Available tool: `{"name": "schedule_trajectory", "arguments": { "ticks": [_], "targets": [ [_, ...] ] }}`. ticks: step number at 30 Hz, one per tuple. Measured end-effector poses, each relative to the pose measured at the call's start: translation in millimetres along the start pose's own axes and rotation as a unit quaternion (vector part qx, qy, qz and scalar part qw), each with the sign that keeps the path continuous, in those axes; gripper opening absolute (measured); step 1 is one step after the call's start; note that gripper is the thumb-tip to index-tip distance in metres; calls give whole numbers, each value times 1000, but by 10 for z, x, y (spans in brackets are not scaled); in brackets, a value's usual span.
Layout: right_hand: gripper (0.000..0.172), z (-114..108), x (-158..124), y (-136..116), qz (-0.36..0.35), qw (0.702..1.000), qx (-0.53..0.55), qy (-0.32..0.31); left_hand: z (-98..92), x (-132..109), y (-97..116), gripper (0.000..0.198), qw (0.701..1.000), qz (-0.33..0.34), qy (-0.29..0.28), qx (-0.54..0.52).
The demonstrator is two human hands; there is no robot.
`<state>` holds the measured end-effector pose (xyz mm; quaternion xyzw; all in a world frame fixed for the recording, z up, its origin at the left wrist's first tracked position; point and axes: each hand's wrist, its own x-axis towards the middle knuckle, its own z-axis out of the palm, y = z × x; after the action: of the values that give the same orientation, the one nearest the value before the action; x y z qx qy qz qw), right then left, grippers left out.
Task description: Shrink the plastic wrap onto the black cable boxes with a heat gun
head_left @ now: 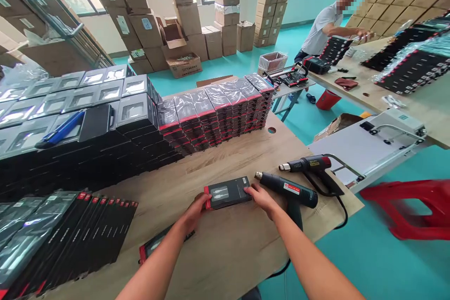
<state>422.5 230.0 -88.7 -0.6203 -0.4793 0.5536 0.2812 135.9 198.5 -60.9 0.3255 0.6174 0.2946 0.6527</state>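
A flat black product box (228, 192) with a red end and a clear window lies on the wooden table (225, 253) in front of me. My left hand (195, 211) grips its left, red end with curled fingers. My right hand (260, 197) holds its right end, fingers bent over the edge. A second similar box (154, 246) lies under my left forearm. Two black heat guns (291, 191) (311, 166) rest just right of my right hand.
Stacks of wrapped boxes (218, 112) fill the table's back, taller black stacks (80, 117) the left, and a fanned row (63, 239) the near left. A sealing machine (372, 140) and a red stool (411, 206) stand right. A person (326, 28) works at another table beyond.
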Motion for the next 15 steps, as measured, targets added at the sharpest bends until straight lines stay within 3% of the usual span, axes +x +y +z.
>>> {"name": "schedule_trajectory", "arguments": {
  "ticks": [3, 7, 10, 12, 15],
  "targets": [
    [38, 50, -8, 42, -42, 998, -4, -45, 67, -87, -163, 54, 999, 40, 12, 16],
    [56, -107, -492, 263, -114, 990, -25, -75, 168, -368, -567, 102, 991, 124, 18, 51],
    [71, -195, -714, 405, -158, 981, -60, -97, 211, -457, -875, 124, 962, 214, -3, 170],
    [73, -227, -719, 455, -180, 972, -82, -123, 210, -431, -996, 131, 948, 224, -19, 224],
    [71, -261, -630, 480, -207, 960, -110, -155, 181, -355, -1012, 137, 945, 229, -13, 234]
  ]
}}
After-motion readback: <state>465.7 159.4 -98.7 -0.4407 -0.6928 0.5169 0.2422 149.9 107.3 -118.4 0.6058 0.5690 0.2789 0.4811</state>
